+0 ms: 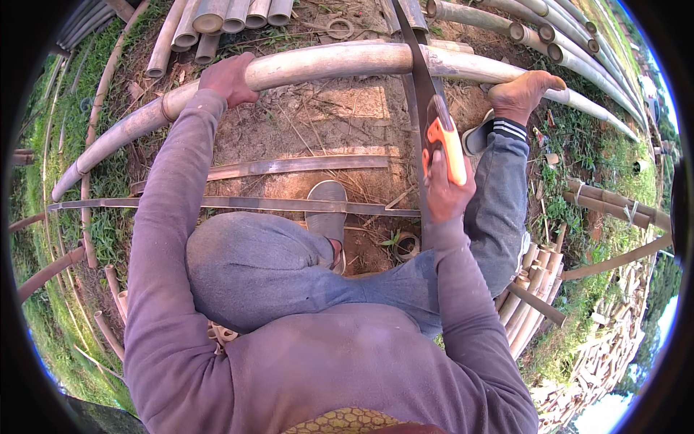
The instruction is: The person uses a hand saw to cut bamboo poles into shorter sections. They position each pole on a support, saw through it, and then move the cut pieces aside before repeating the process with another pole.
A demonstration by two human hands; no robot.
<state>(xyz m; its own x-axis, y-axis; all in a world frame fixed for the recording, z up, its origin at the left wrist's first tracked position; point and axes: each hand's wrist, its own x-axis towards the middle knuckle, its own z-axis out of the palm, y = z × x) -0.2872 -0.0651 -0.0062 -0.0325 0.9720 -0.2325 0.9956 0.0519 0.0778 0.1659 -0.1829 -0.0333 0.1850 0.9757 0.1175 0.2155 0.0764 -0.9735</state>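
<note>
I log right hand [450,189] clenched on orange-handled handsaw [428,83]; bamboo pole [325,64] lies crosswise ahead of that grip, left hand [230,78] nearer, clasping it.

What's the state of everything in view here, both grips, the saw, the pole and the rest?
Left grip: closed over the pole
Right grip: closed on the saw handle
Saw: held, blade across the pole
Pole: lying crosswise; cut depth can't be told
Right foot: bare, over the pole
Left shoe: worn
Lower-right pieces: bundled
Upper-left tubes: side by side, open ends showing
</note>
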